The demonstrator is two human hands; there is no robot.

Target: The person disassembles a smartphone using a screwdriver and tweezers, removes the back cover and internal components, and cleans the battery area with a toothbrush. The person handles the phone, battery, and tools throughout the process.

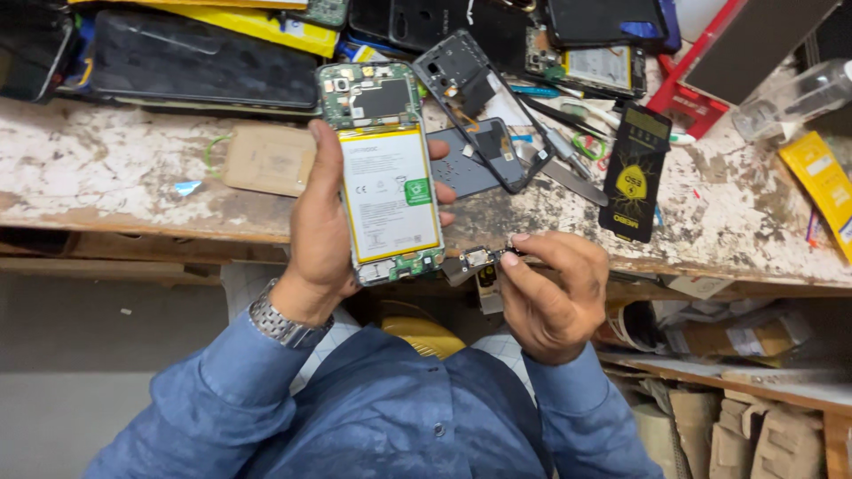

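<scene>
Opened phone [389,173], back off, white battery exposed: clasped upright in left hand [321,226] above workbench [115,168] edge. Small circuit board [479,259]: pinched between right hand [550,293] fingertips, just beside phone's lower end.

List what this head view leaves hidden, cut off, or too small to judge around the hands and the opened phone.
- Opened phone: its front is turned away; left hand covers its left edge.
- Small board: too small to identify; right hand fingertips cover one end.
- Clear bottle: cut off by the right edge.
- Dark phone panels: cut off by the top edge.
</scene>
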